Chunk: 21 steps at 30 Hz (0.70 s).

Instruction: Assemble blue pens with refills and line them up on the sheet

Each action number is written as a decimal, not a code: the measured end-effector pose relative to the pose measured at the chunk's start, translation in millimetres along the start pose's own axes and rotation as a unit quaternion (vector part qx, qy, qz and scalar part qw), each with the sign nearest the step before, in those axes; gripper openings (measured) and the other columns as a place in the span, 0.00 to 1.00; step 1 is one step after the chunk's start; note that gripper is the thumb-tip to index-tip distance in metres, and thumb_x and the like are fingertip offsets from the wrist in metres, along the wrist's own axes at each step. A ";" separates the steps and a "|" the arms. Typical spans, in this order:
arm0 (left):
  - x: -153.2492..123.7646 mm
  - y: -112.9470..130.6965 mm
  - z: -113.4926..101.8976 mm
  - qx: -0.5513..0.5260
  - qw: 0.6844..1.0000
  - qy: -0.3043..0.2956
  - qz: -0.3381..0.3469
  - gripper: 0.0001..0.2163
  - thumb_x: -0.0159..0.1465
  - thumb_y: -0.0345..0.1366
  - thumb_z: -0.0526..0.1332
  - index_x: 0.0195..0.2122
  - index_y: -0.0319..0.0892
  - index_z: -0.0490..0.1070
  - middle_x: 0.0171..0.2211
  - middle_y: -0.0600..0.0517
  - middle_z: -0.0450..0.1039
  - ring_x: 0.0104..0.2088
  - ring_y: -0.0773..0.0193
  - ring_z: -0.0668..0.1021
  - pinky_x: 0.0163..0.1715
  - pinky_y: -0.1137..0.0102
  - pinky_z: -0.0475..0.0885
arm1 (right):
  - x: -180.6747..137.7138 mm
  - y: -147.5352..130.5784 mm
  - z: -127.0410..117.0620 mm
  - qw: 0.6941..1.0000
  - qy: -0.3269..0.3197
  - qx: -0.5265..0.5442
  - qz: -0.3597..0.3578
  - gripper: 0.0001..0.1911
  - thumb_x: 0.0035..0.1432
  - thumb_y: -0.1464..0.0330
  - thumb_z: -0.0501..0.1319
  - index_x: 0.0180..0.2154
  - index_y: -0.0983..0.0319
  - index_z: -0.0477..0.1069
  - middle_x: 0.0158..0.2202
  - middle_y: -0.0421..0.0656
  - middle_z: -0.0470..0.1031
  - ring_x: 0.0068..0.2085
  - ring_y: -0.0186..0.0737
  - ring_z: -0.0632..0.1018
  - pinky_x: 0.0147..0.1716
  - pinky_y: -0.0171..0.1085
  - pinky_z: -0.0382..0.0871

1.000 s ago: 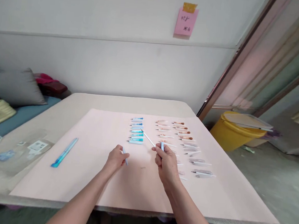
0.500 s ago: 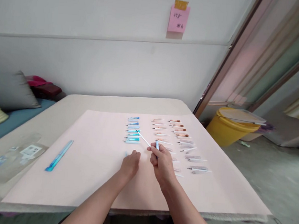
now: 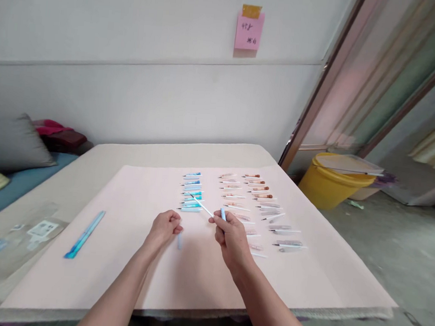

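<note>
My right hand [image 3: 231,234] is closed around a thin white pen refill [image 3: 203,206] with a dark tip, which points away to the upper left. A short light blue pen part [image 3: 223,213] also sticks up from this hand. To the left, my left hand [image 3: 165,226] pinches a pale blue translucent pen tube [image 3: 180,240] that points down towards the sheet. Just beyond both hands lies a column of blue and teal pen parts with white refills [image 3: 191,209]. Two blue and teal pen pieces [image 3: 86,234] lie together at the left of the sheet.
Pinkish paper [image 3: 119,266] covers most of the table. On its right lie columns of brown-topped pen parts [image 3: 263,196] and grey ones [image 3: 285,229], each with refills. A clear plastic bag [image 3: 26,248] lies at the left edge. Beyond the table stands a yellow bucket [image 3: 321,186].
My left hand has moved left, away from my right hand, and the pale blue tube now shows below its fingers. My right hand still holds the refill. The view has shifted slightly.
</note>
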<state>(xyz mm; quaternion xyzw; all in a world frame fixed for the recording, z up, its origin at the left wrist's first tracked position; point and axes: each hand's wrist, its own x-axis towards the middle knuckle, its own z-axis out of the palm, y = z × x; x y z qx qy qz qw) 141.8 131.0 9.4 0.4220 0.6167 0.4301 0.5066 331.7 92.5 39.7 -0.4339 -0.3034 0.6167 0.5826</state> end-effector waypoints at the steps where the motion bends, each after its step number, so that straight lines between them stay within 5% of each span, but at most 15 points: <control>1: -4.2 2.3 0.2 -0.010 1.000 -0.008 -0.005 0.05 0.49 0.23 0.62 0.22 0.39 0.69 0.18 0.53 0.69 0.20 0.68 0.74 0.22 0.75 0.66 | -0.3 1.1 0.9 1.000 0.001 -0.003 0.000 0.10 0.44 0.66 0.63 0.30 0.63 0.66 0.27 0.40 0.73 0.16 0.22 0.52 0.17 0.32 0.40; 8: -43.6 22.5 18.7 -0.032 0.982 -0.188 0.009 0.06 0.52 0.36 0.64 0.24 0.38 0.71 0.18 0.51 0.70 0.19 0.68 0.72 0.22 0.74 0.66 | 0.5 12.7 5.5 0.999 -0.024 0.023 0.035 0.15 0.41 0.65 0.65 0.32 0.63 0.67 0.28 0.42 0.74 0.23 0.31 0.71 0.16 0.29 0.47; 14: -48.2 23.7 20.1 -0.001 0.974 -0.224 0.032 0.09 0.55 0.40 0.62 0.24 0.39 0.70 0.17 0.53 0.66 0.19 0.69 0.69 0.21 0.74 0.63 | -2.2 12.8 7.0 0.995 -0.085 0.016 0.052 0.12 0.45 0.67 0.63 0.33 0.63 0.67 0.26 0.42 0.74 0.24 0.32 0.73 0.18 0.29 0.54; 21: -52.9 28.6 22.4 0.005 0.967 -0.252 0.027 0.12 0.55 0.42 0.62 0.22 0.39 0.67 0.16 0.53 0.66 0.19 0.70 0.66 0.21 0.73 0.60 | -6.9 12.2 8.1 0.994 -0.099 0.021 0.043 0.06 0.51 0.69 0.59 0.34 0.62 0.67 0.27 0.41 0.74 0.24 0.30 0.72 0.18 0.28 0.52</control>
